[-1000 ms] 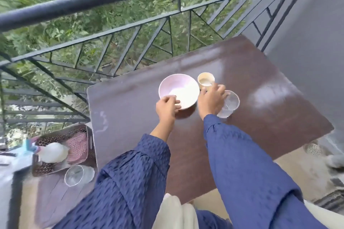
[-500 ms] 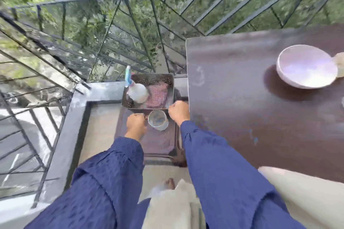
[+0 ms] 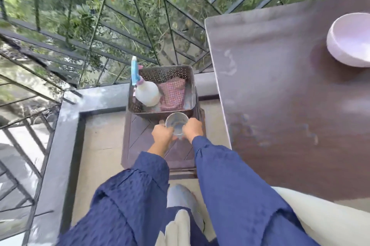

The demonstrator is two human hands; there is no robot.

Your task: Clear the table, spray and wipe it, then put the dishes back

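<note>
**Both hands on glass, low stool by table**

L hand (image 3: 162, 135) and R hand (image 3: 193, 128) reach fwd and down from blue sleeves (image 3: 230, 175), meeting at frame centre. They sit on opposite sides of a clear glass (image 3: 177, 123): L on its lower-left side, R on its right side. Both hands have fingers curled in vs the wall, so the glass is held between the two. Knuckles face the cam. Frame is motion-blurred, so exact finger placement is unclear.

Glass stands upright, mouth up twd the cam, long axis approx vertical. It's on a dark low stool (image 3: 138, 139), just below the near wall of a perforated basket (image 3: 191, 85). Can't tell if glass touches that wall.

Basket takes up the stool's upper part. Inside: white spray bottle (image 3: 147, 92) lying at left, blue nozzle pointing to frame top, and a pink checked cloth (image 3: 173, 93) at right.

Bare stool surface lies lower left of the hands. Dark table (image 3: 280, 95) fills the right of frame, its left edge running just right of stool and R hand. Pale bowl (image 3: 348, 45) sits upper right on it, well apart from the hands. Grey ledge (image 3: 96, 97) borders the floor at left.
</note>
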